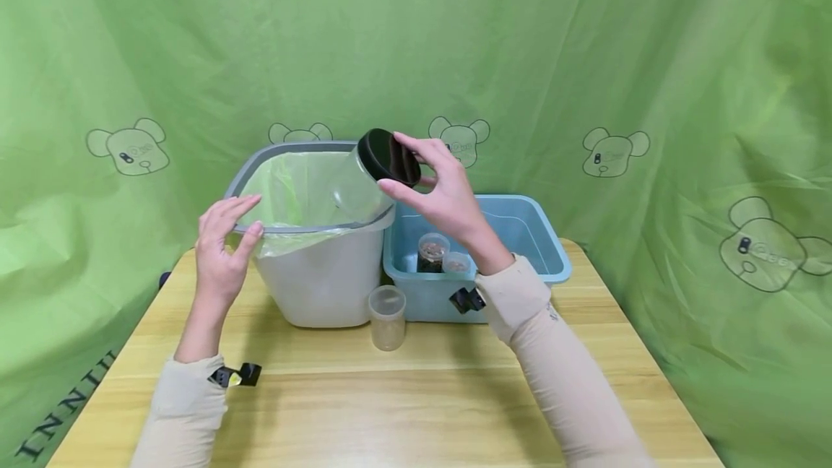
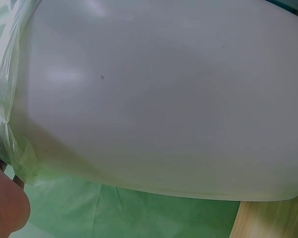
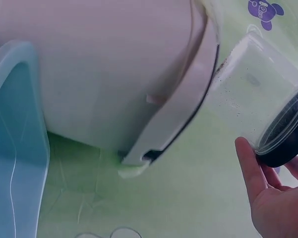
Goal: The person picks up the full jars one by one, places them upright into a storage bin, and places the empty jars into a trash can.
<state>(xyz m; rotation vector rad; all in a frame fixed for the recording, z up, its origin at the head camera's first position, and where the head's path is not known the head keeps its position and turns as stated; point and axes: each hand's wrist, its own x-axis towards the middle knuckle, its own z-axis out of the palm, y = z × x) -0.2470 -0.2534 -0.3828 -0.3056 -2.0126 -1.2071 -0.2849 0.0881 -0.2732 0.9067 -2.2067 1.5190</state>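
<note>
In the head view my right hand grips the black lid of a clear jar, which tilts with its bottom down and left over the bin's opening. Dark specks dot the jar's wall in the right wrist view, where my fingers press the lid's edge. Nearly straight, the fingers and thumb of my left hand lie at the left front corner of the white bin, on either side of its grey rim. A pale green bag lines the bin and folds over the rim.
To the right stands a blue basin with two small clear containers of dark and brownish bits. An uncovered clear cup stands on the wooden table before the bin. Green cloth hangs behind.
</note>
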